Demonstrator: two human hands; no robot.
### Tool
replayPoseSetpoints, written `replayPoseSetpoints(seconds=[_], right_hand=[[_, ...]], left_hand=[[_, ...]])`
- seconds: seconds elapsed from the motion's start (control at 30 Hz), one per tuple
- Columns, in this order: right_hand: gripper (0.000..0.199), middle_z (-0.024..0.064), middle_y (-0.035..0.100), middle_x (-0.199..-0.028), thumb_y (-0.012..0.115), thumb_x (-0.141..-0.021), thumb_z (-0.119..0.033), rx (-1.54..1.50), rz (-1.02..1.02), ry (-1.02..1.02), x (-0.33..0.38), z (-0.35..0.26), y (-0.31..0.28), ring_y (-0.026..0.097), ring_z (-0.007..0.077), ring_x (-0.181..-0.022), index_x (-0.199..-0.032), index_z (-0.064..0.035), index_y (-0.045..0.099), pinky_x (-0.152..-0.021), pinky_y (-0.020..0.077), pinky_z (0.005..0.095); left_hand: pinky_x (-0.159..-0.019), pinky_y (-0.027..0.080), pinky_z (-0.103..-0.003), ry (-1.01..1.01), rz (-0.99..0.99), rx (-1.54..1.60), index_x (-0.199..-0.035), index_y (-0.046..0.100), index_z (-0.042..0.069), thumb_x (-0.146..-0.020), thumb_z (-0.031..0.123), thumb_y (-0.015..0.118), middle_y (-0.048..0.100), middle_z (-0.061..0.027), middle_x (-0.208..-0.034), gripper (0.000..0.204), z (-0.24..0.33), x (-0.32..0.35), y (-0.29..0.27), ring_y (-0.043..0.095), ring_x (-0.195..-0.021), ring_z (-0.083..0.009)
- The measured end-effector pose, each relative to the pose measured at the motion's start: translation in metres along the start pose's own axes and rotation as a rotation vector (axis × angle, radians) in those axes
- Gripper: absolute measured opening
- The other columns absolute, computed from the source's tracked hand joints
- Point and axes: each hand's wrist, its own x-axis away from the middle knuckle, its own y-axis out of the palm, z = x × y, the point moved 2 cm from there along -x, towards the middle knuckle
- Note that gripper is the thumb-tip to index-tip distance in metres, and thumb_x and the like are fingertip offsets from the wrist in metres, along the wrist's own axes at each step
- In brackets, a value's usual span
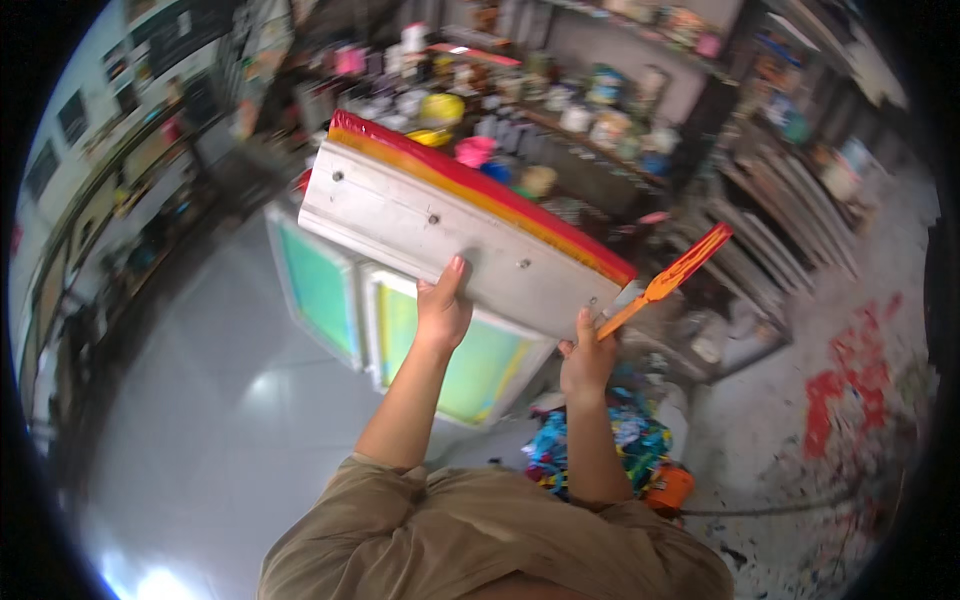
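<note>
Both my hands hold up a long, pale screen-printing squeegee (430, 215), tilted down toward the right. Screw heads dot its face, and red and orange ink coats its far edge. My left hand (443, 312) grips the near edge around the middle, thumb on the face and fingers hidden behind. At the right end, my right hand (587, 360) is closed, its thumb up against the squeegee. An orange spatula (657, 287), smeared with red toward its outer end, sticks out from this hand to the upper right. How the fingers share the two tools is hidden.
Framed screens (450, 370) with green and yellow mesh stand below the squeegee. Beyond are shelves with ink pots (610, 125) and a yellow tub (440, 108). Colourful rags (615, 440) and an orange bucket (668, 488) lie near my right arm. More frames (760, 225) lean at right.
</note>
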Motion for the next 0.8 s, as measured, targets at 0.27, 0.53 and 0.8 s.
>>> replayPoseSetpoints(seconds=[0.27,0.53,0.8], right_hand=[[0.029,-0.0021,0.044,-0.073,0.049,-0.089,-0.03,0.08,-0.584,0.207,0.091,0.131,0.227,0.043,0.0068,-0.061,-0.091,-0.002,0.056,-0.048,0.0399,0.0209],[0.023,-0.0031,0.044,-0.058,0.061,-0.081,-0.02,0.51,-1.074,-0.091,0.12,0.195,0.323,0.038,0.0049,-0.053,-0.071,-0.0005,0.053,-0.047,0.0311,0.023],[0.021,-0.002,0.048,-0.059,0.064,-0.079,-0.019,0.479,-1.158,-0.079,0.134,0.239,0.47,0.041,0.0051,-0.052,-0.081,0.0005,0.056,-0.047,0.0343,0.0222]], left_hand=[[-0.081,0.045,-0.033,0.489,0.663,-0.413,-0.105,0.049,-0.006,-0.076,0.006,0.064,0.057,-0.0127,-0.099,0.035,0.268,0.015,-0.178,0.056,-0.091,-0.0207],[-0.086,0.044,-0.036,0.471,1.173,-0.387,-0.101,0.052,-0.008,-0.077,0.007,0.058,0.056,-0.0163,-0.103,0.029,0.377,0.12,-0.295,0.054,-0.096,-0.0256],[-0.082,0.046,-0.037,0.464,1.269,-0.252,-0.107,0.05,-0.006,-0.078,0.013,0.054,0.056,-0.017,-0.103,0.035,0.454,0.109,-0.369,0.056,-0.094,-0.027]])
